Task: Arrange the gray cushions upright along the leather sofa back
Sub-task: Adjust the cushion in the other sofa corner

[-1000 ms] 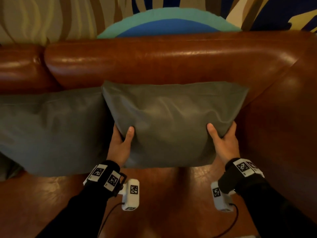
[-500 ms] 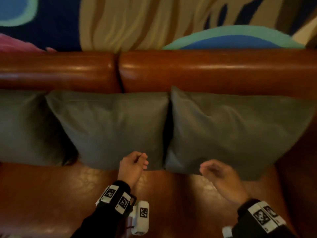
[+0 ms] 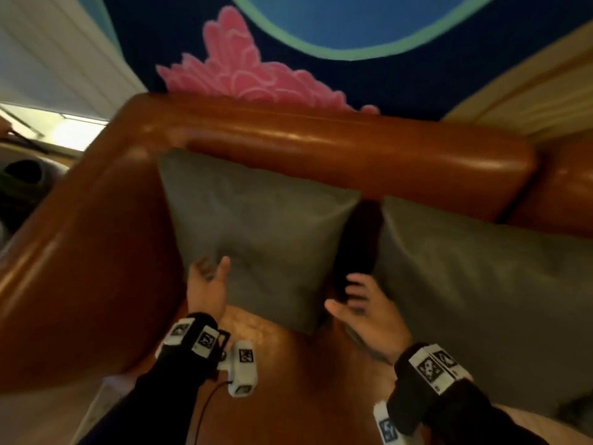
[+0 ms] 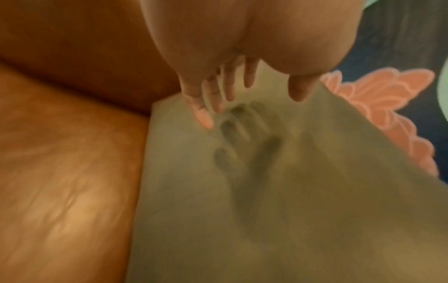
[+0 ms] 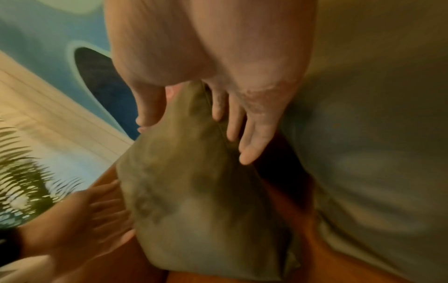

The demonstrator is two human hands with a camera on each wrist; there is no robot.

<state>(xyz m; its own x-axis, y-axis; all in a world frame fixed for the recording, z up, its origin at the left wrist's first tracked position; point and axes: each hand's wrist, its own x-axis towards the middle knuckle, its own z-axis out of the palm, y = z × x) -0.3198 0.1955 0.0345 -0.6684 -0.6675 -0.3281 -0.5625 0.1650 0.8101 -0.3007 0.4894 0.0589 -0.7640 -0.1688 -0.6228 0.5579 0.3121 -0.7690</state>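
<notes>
Right wrist: fingers (image 5: pixel 252 134) straddle cushion (image 5: pixel 194 191) corner; head: both hands spread.

Two plain gray cushions (image 3: pixel 256 239) (image 3: pixel 475 300) stand against a glossy reddish-brown leather sofa (image 3: pixel 353 146). At the top of the frame, a wall mural (image 3: pixel 321 75) shows a pink scalloped bloom on navy, a blue disc ringed in teal and cream bands. Black sleeves (image 3: pixel 144 406) and black-and-white square-patterned wrist markers (image 3: pixel 205 340) fill the lower frame.

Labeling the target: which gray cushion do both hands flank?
The corner cushion beside the sofa armrest: left hand and right hand flank its lower edge. The neighboring cushion lies right of both.
</notes>
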